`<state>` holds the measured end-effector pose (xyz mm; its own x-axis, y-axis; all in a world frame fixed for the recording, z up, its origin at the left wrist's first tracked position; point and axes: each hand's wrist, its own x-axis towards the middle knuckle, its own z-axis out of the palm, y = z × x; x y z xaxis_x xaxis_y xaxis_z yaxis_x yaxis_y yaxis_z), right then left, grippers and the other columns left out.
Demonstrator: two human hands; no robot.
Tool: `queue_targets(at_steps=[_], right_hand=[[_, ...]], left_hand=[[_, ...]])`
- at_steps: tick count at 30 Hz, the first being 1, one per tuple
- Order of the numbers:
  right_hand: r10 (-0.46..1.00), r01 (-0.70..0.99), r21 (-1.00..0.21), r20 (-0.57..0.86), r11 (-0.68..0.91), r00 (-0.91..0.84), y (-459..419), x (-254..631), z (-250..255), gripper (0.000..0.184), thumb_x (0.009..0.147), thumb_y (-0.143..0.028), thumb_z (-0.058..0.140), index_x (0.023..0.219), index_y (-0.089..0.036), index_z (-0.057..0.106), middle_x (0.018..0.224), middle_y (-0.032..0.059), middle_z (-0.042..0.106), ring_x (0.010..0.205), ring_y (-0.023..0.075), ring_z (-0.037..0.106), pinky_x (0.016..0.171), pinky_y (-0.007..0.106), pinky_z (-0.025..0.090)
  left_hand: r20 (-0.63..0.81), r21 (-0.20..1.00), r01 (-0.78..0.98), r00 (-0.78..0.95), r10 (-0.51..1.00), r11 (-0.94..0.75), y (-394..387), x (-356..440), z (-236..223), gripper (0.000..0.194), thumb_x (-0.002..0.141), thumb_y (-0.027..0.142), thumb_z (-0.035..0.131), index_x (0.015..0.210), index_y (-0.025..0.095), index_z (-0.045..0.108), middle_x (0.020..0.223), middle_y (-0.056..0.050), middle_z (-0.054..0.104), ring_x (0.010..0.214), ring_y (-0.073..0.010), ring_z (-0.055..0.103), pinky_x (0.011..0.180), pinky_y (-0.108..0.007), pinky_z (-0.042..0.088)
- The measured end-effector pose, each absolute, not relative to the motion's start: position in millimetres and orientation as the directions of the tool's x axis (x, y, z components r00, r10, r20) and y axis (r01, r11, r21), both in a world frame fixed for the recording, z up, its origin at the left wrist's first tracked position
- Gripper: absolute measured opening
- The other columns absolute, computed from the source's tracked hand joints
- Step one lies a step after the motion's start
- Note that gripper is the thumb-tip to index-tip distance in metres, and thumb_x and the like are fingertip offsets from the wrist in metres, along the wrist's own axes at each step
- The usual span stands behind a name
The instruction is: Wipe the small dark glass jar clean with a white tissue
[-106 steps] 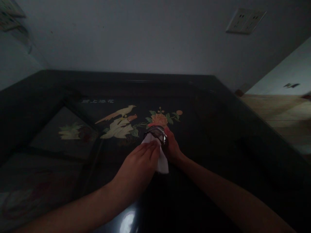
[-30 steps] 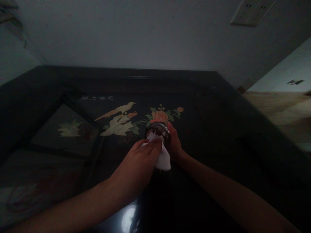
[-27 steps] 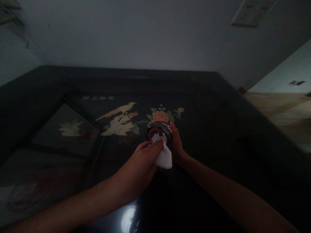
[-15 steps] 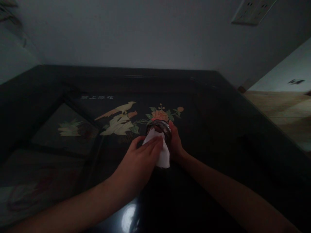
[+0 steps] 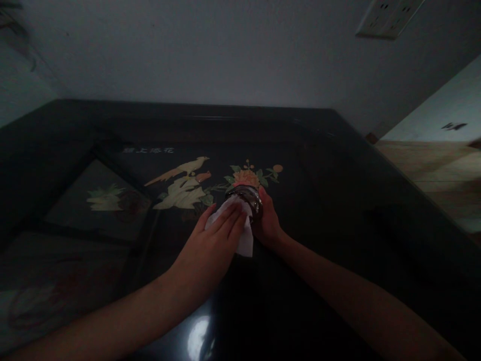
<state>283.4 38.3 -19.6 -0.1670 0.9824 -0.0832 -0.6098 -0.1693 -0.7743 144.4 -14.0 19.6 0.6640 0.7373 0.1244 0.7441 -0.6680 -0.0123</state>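
My right hand [image 5: 268,220] grips the right side of a dark, shiny round object [image 5: 252,194], perhaps glass; its exact kind is unclear in the dim light. Against its near side, my left hand [image 5: 221,233] presses a white tissue [image 5: 246,243], with the fingers laid over it. Part of the tissue hangs down below the fingers. The lower part of the round object is hidden by the tissue and hands. Both hands are over the middle of a glossy black tabletop [image 5: 319,200].
A bird and flower picture [image 5: 184,193] decorates the tabletop, with white characters at its upper left. Behind stands a grey wall [image 5: 188,50] with a socket plate [image 5: 391,19] at upper right. Wooden flooring [image 5: 424,160] shows beyond the table's right edge.
My left hand and the tissue have shifted slightly left and down across the round object, showing more of its right side. My right hand keeps its grip.
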Motion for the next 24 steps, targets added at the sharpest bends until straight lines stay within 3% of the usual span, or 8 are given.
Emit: queue_targets(at_steps=[4,6,9,13,15,17,21,24], right_hand=[[0.983,-0.591,-0.792,-0.062,-0.153,-0.171,36.8,284.3,-17.7,0.044,0.073,-0.06,0.06,0.093,-0.023,0.07,0.083,0.0013,0.07,0.077,0.0189,0.063,0.075,0.031,0.05],[0.973,-0.605,-0.773,-0.071,-0.192,-0.217,36.7,285.0,-18.1,0.044,0.075,-0.061,0.057,0.095,-0.024,0.069,0.077,0.0006,0.069,0.07,0.0192,0.062,0.067,0.032,0.051],[0.961,-0.624,-0.744,-0.089,-0.238,-0.261,37.0,285.9,-19.5,0.045,0.076,-0.062,0.054,0.097,-0.025,0.067,0.073,0.0004,0.069,0.064,0.0197,0.062,0.061,0.033,0.051],[0.964,-0.635,-0.736,-0.089,-0.234,-0.252,36.4,285.9,-19.2,0.047,0.074,-0.063,0.056,0.098,-0.023,0.067,0.076,0.0011,0.07,0.068,0.0204,0.064,0.062,0.032,0.052],[0.961,-0.623,-0.746,-0.084,-0.236,-0.264,35.6,285.6,-18.0,0.047,0.075,-0.062,0.054,0.099,-0.024,0.066,0.076,0.0016,0.07,0.071,0.0216,0.065,0.063,0.033,0.052],[0.963,-0.606,-0.763,-0.079,-0.225,-0.259,35.2,285.3,-16.7,0.045,0.076,-0.061,0.053,0.097,-0.024,0.066,0.074,0.0017,0.07,0.077,0.0233,0.066,0.066,0.035,0.052],[0.974,-0.57,-0.8,-0.074,-0.186,-0.215,36.9,285.6,-15.6,0.038,0.075,-0.059,0.052,0.087,-0.025,0.064,0.076,0.0023,0.07,0.089,0.0253,0.065,0.074,0.037,0.051],[0.975,-0.556,-0.812,-0.073,-0.18,-0.208,39.5,286.4,-16.1,0.039,0.072,-0.061,0.053,0.08,-0.025,0.063,0.077,0.0031,0.07,0.09,0.0259,0.065,0.074,0.037,0.052]], left_hand=[[0.016,0.295,0.728,0.644,0.765,-0.619,-17.9,148.3,16.3,0.058,0.08,0.0,0.035,0.138,0.005,0.041,0.147,-0.019,0.042,0.138,-0.0253,0.036,0.111,-0.047,0.036],[-0.039,0.529,0.683,0.612,0.79,-0.503,-18.7,149.5,20.2,0.059,0.08,0.003,0.037,0.139,0.007,0.039,0.147,-0.018,0.042,0.136,-0.0236,0.04,0.109,-0.04,0.039],[-0.11,0.827,0.507,0.569,0.815,-0.242,-15.9,149.0,31.2,0.055,0.085,0.01,0.039,0.139,0.017,0.041,0.138,-0.01,0.055,0.123,-0.0202,0.055,0.101,-0.034,0.046],[-0.139,0.922,0.373,0.565,0.813,-0.101,-9.1,147.4,42.8,0.041,0.089,0.015,0.038,0.128,0.017,0.053,0.116,-0.005,0.068,0.102,-0.0167,0.065,0.09,-0.029,0.051],[-0.125,0.886,0.431,0.578,0.806,-0.171,-7.6,147.3,43.6,0.036,0.089,0.013,0.04,0.12,0.016,0.057,0.107,-0.004,0.071,0.095,-0.0157,0.067,0.086,-0.026,0.052],[-0.117,0.775,0.557,0.592,0.797,-0.299,-7.8,146.9,41.2,0.036,0.086,0.009,0.042,0.117,0.016,0.058,0.106,-0.006,0.071,0.093,-0.0167,0.068,0.084,-0.025,0.053],[0.014,0.307,0.703,0.671,0.741,-0.642,-8.8,143.6,32.6,0.047,0.084,0.002,0.04,0.129,0.01,0.052,0.132,-0.016,0.059,0.12,-0.0241,0.058,0.099,-0.039,0.048],[0.147,-0.01,0.691,0.716,0.683,-0.723,-7.7,139.9,29.7,0.047,0.086,0.001,0.036,0.128,0.009,0.054,0.137,-0.014,0.055,0.13,-0.0265,0.048,0.107,-0.053,0.039]])
